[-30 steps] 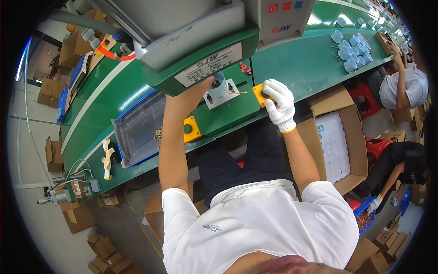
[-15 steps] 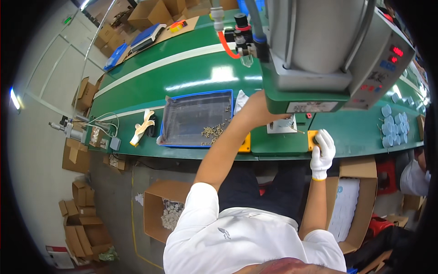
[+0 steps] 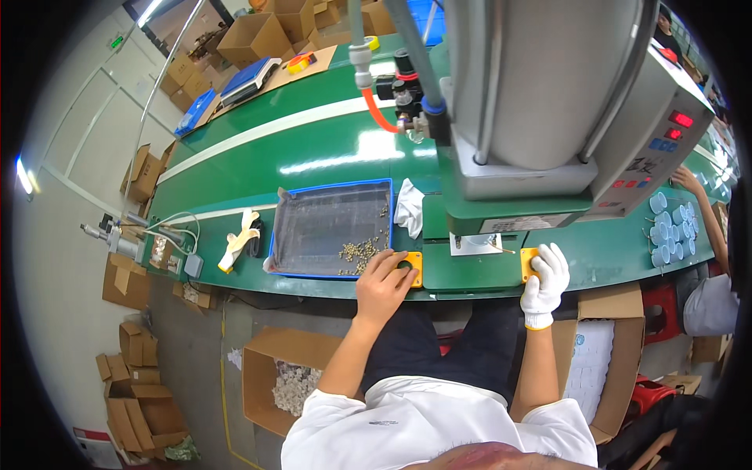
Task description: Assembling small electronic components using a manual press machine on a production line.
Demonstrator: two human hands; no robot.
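Note:
My bare left hand [image 3: 381,290] rests at the left yellow button box [image 3: 417,272], its fingers stretched toward the dark round button. On my right hand [image 3: 546,283] is a white knit glove; it lies at the right yellow button box [image 3: 526,274] with fingers spread and partly bent. Neither hand grips anything. Between the two boxes, beneath the green head of a press [image 3: 517,205], sits a pale plate [image 3: 466,246] with a thin stick-like piece at its right side. What lies directly under the press head is hidden.
Left of the press stand a blue-rimmed tray [image 3: 313,227] with small brass-coloured pieces [image 3: 359,252], a crumpled white cloth [image 3: 409,207] and a loose glove [image 3: 239,241]. Light-blue cups [image 3: 666,231] stand right, near another person's arm [image 3: 709,215]. Open cartons [image 3: 262,392] flank my legs.
My left hand has come back from under the press to the left button box. My right hand stays at its box. The view has shifted slightly.

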